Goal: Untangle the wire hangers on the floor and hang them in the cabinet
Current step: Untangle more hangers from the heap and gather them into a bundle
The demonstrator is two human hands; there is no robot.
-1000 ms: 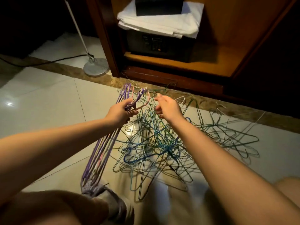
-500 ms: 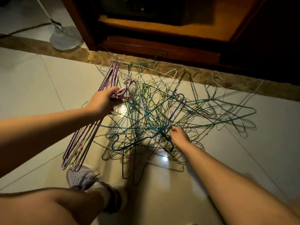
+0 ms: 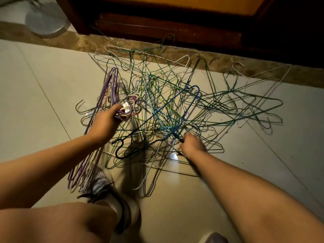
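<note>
A tangled heap of wire hangers [image 3: 219, 102], green, blue, white and black, lies spread on the pale tiled floor in front of the wooden cabinet [image 3: 168, 30]. My left hand [image 3: 105, 122] grips a bundle of purple and pink hangers [image 3: 112, 85] by their hooks; the bundle hangs down past my left shoe. My right hand [image 3: 192, 144] is low in the heap, closed on the neck of a blue hanger [image 3: 191, 100] that stands tilted above the pile. A dark hanger's hook [image 3: 119, 144] sticks out between my hands.
A brown marble strip [image 3: 52, 41] runs along the cabinet's base. A round lamp base [image 3: 47, 23] stands at the far left. My left knee and grey shoe [image 3: 100, 183] are at the bottom, close to the heap. Bare tiles [image 3: 35, 93] lie to the left.
My right hand dropped from beside the left hand into the heap and took hold of the blue hanger. The view tilted down, so the cabinet shelf left the frame. The left hand keeps its bundle.
</note>
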